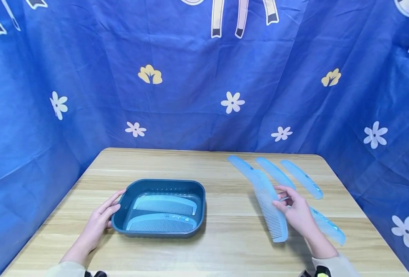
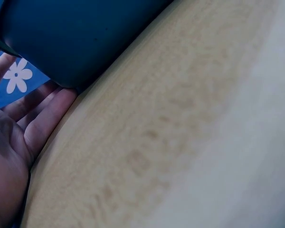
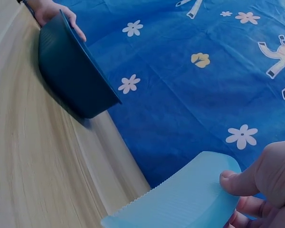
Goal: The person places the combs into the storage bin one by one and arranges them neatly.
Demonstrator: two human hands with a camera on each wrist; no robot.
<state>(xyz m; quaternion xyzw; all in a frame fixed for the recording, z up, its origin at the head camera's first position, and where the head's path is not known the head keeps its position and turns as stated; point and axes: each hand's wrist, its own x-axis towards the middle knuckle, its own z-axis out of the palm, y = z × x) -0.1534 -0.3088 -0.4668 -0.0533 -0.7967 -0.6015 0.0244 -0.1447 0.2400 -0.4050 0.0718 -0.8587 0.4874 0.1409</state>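
A dark teal plastic basin (image 1: 199, 227) stands on the left half of the table, with two light-blue combs lying inside, one comb (image 1: 166, 204) behind the other comb (image 1: 161, 223). My left hand (image 1: 100, 219) rests against the basin's left side, fingers extended along its wall and rim; the left wrist view shows fingertips (image 2: 64, 97) at its lower edge. Between thumb and fingers my right hand (image 1: 294, 209) pinches another light-blue comb (image 1: 268, 204) by its smooth back, its teeth facing left. In the right wrist view this comb (image 3: 190, 194) is tilted above the table.
More combs lie on the table at right: one comb (image 1: 239, 164) partly behind the held one, another comb (image 1: 275, 173) and a third comb (image 1: 303, 179) farther back, and a comb (image 1: 329, 227) beside my right forearm. A blue patterned cloth (image 1: 190, 115) surrounds the wooden table (image 1: 232, 246).
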